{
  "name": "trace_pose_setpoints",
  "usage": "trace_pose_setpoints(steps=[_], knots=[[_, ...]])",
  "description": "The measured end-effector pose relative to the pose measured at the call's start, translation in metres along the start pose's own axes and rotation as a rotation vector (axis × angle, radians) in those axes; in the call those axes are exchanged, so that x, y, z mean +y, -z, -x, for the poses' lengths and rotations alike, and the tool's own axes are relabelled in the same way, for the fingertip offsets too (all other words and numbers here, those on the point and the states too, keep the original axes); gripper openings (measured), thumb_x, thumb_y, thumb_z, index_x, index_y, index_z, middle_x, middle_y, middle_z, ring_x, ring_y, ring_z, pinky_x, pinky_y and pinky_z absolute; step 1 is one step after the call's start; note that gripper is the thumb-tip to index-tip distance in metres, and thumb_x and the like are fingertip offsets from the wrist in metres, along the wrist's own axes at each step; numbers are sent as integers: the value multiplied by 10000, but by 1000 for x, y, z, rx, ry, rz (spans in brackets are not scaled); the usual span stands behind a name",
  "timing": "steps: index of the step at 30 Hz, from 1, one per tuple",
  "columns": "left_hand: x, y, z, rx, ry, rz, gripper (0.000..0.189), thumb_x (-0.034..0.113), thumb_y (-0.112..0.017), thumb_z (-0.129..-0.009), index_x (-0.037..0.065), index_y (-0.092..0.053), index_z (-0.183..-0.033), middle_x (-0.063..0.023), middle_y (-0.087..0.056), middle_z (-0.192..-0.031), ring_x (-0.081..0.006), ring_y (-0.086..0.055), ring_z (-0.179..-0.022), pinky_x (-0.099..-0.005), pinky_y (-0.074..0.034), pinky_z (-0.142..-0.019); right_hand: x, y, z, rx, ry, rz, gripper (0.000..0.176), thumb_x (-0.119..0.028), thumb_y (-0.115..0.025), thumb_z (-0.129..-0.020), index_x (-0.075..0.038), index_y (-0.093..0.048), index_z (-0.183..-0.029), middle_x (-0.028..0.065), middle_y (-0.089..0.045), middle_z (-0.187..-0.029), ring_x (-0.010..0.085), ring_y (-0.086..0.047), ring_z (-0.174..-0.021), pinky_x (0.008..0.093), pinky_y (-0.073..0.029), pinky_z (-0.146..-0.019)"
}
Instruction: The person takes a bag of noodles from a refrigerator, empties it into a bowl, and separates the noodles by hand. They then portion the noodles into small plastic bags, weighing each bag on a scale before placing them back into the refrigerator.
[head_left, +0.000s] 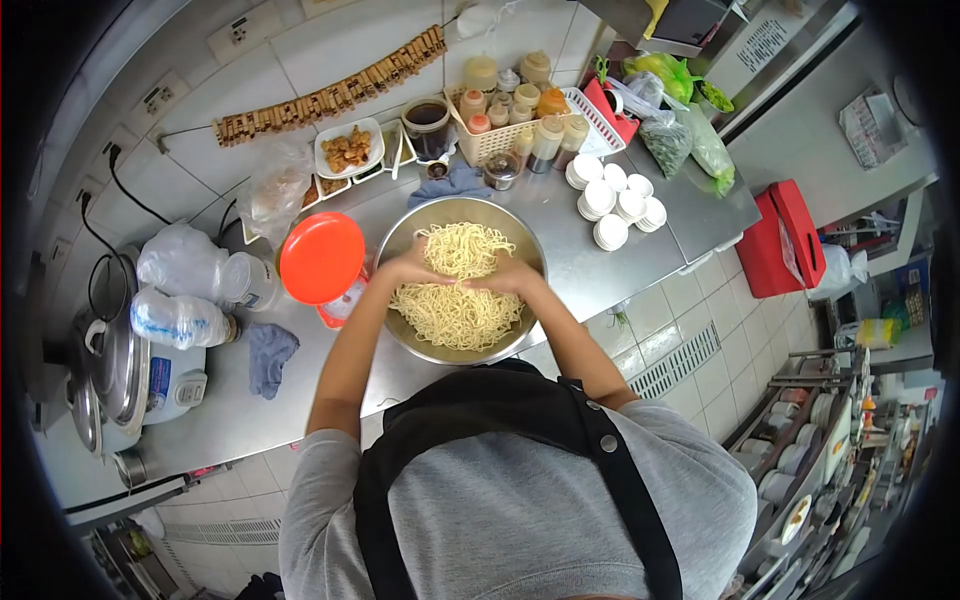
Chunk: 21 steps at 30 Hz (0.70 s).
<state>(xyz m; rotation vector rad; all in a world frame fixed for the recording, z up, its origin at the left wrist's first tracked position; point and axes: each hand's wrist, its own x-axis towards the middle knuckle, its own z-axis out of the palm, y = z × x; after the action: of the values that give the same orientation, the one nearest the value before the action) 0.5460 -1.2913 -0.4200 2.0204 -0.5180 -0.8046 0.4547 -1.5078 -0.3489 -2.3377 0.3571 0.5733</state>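
Note:
A wide metal bowl (538,240) full of pale yellow noodles (455,318) stands on the steel counter in front of me. My left hand (413,265) is in the bowl at the left of the noodles, its fingers curved round part of the heap. From the right, my right hand (508,274) reaches into the same heap with its fingers curved inward. Between both hands a clump of noodles bulges toward the far rim. Noodles partly hide the fingertips.
A red round lid (323,257) lies left of the bowl. Behind stand a basket of sauce bottles (470,143), a jar of dark liquid (428,125) and a plate of fried pieces (348,150). Stacked white cups (612,205) are at the right, a rice cooker (175,385) at the left.

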Motion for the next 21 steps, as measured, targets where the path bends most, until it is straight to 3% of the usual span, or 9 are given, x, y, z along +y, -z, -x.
trace_pose_setpoints(steps=[1, 3, 5, 6, 13, 15, 17, 19, 21], knots=[[-3, -12, 4, 9, -1, 1, 1084, 320, -893, -507, -4, -302, -1356, -158, -421, -1339, -230, -419, -1236, -326, -370, -1022, 16, -25, -15, 31, 51, -135, 747, -195, -811, -642, 56, -421, -1229, 200, -570, -1107, 244, -586, -996, 317, -503, -776], [6, -35, 10, 162, -232, 509, 1081, 143, -890, -519, 6, -252, -1381, -118, -417, -1350, -213, -408, -1246, -341, -375, -1023, 30, -47, -30, 66, 118, -262, 852, -142, -806, -628, 46, -340, -1317, 198, -526, -1199, 248, -549, -1085, 312, -481, -863], [27, -39, 23, 168, -248, 557, 1071, 92, -879, -524, 12, -249, -1385, -111, -419, -1349, -207, -409, -1246, -340, -372, -1025, 38, -50, -36, -110, 254, -930, 838, -41, -781, -600, 32, -351, -1316, 157, -522, -1227, 244, -516, -1132, 316, -432, -931], [43, -36, 34, 161, -254, 608, 1063, 41, -868, -528, 17, -245, -1389, -104, -421, -1348, -201, -409, -1245, -340, -370, -1027, 33, -44, -31, -148, 254, -1032, 854, 18, -769, -578, -1, -340, -1317, 113, -527, -1207, 220, -516, -1121, 319, -441, -919], [136, 11, 96, 138, -461, 590, 1018, 18, -861, -527, 62, -278, -1361, -66, -434, -1303, -155, -409, -1213, -318, -342, -1021, -37, 61, 72, 47, 751, -758, 876, -83, -856, -551, -51, -352, -1266, 71, -483, -1206, 163, -461, -1140, 305, -395, -961], [139, 17, 101, 187, -538, 548, 912, 53, -868, -530, 70, -356, -1284, -36, -456, -1239, -145, -425, -1165, -297, -361, -981, -32, 70, 78, 3, 724, -829, 767, -70, -832, -589, -43, -410, -1229, 51, -499, -1170, 149, -473, -1102, 306, -393, -953], [135, 22, 100, 43, -517, 439, 761, 98, -870, -546, 78, -442, -1175, -21, -469, -1195, -146, -437, -1133, -284, -374, -948, -18, 74, 68, -150, 730, -564, 616, 14, -761, -656, -34, -476, -1200, 26, -507, -1177, 149, -446, -1151, 309, -359, -985], [128, 18, 97, 40, -510, 257, 623, 138, -860, -577, 77, -495, -1078, -24, -510, -1130, -160, -488, -1073, -289, -401, -915, -13, 66, 61, -195, 643, -700, 474, 34, -729, -682, -36, -541, -1112, 7, -537, -1102, 136, -472, -1092, 291, -379, -945], [115, 15, 99, -69, -189, 155, 566, 159, -841, -613, 78, -510, -1066, -34, -551, -1064, -196, -538, -1021, -309, -431, -886, 1, 61, 44, -302, 496, -494, 398, -113, -734, -713, -38, -566, -1067, 43, -566, -1034, 155, -524, -980, 284, -423, -870]])
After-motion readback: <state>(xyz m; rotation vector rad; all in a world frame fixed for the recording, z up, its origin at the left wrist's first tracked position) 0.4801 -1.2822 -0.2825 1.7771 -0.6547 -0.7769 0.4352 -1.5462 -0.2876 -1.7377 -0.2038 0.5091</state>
